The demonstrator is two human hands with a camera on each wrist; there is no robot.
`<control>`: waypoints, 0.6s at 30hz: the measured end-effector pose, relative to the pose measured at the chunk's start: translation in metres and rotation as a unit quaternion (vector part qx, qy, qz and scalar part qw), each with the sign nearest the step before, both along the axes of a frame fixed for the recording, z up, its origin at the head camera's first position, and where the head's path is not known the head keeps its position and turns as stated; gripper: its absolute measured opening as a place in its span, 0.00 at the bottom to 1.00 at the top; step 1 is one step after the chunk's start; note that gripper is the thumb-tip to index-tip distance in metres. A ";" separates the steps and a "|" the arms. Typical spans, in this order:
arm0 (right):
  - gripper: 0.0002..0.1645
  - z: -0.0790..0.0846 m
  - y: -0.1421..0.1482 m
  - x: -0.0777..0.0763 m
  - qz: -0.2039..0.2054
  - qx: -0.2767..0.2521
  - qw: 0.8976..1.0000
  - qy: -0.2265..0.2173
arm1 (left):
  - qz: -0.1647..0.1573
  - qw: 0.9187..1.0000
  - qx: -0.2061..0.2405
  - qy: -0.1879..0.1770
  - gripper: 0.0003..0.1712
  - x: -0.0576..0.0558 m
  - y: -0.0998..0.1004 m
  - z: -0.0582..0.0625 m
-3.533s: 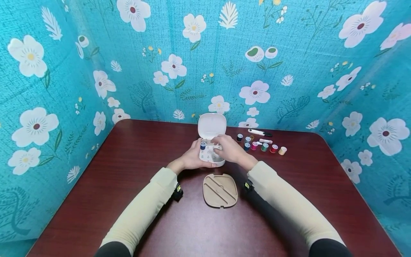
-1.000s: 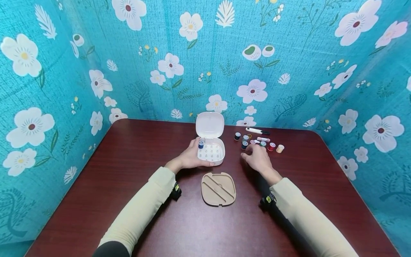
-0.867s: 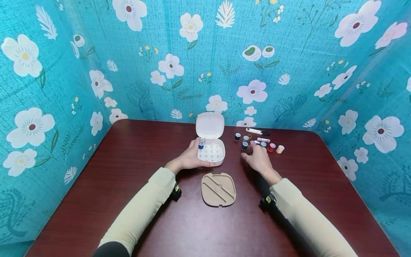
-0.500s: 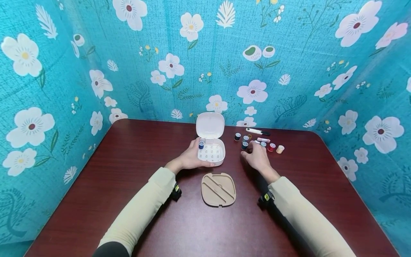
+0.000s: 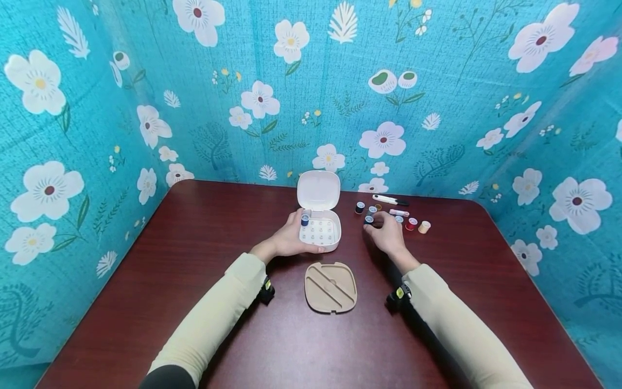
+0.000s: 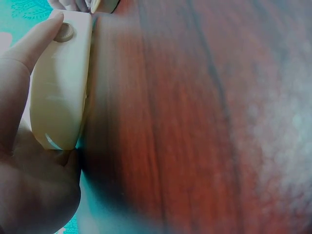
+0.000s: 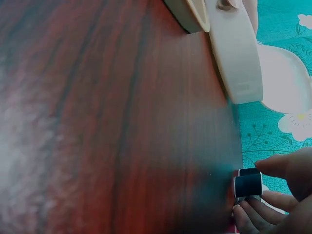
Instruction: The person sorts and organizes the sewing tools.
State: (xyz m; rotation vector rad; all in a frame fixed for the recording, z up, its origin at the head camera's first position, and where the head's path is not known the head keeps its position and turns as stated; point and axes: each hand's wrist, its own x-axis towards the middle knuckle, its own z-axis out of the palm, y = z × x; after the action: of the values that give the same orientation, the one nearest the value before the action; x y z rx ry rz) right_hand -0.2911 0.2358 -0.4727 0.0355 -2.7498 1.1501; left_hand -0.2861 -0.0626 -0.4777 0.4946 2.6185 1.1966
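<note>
My left hand (image 5: 290,237) grips the white sewing box (image 5: 335,240) from its left side, thumb along the front wall beside a round button (image 6: 64,32). The lid (image 5: 318,189) stands up, and a blue thread spool (image 5: 304,220) sits at the back left over rows of small pegs. To the right, my right hand (image 5: 389,235) pinches a dark thread spool (image 5: 369,220) between thumb and fingers. That dark spool (image 7: 247,186) shows at the fingertips in the right wrist view, low over the table, with another dark spool behind it. My fingers partly hide the spools beyond.
A beige tray (image 5: 316,297) with diagonal ridges lies in front of the box. Near the right hand stand a black spool (image 5: 359,207), a red spool (image 5: 411,224) and a cream spool (image 5: 424,227). A white-and-black tool (image 5: 390,200) lies behind them. A floral curtain (image 5: 218,108) surrounds the table.
My right hand has left the box and moved right to the spools. Over the last half second it has shifted slightly left and taken hold of the dark spool. The left hand stays on the box.
</note>
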 end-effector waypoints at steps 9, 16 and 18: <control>0.15 -0.003 -0.004 -0.005 -0.023 -0.037 0.999 0.003 | -0.002 1.000 0.008 0.000 0.76 0.003 0.000 0.004; 0.13 -0.005 -0.004 -0.006 -0.016 -0.043 0.999 0.001 | -0.003 1.000 -0.002 0.000 0.77 0.001 0.001 0.002; 0.12 -0.005 -0.004 -0.007 -0.012 -0.044 0.999 -0.001 | -0.003 1.000 0.001 -0.002 0.77 0.001 0.000 0.002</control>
State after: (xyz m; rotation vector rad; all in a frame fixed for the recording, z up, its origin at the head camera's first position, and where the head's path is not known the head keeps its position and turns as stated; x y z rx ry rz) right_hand -0.2979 0.2323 -0.4781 -0.0087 -2.6897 1.2636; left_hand -0.2854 -0.0621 -0.4760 0.4983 2.6110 1.1965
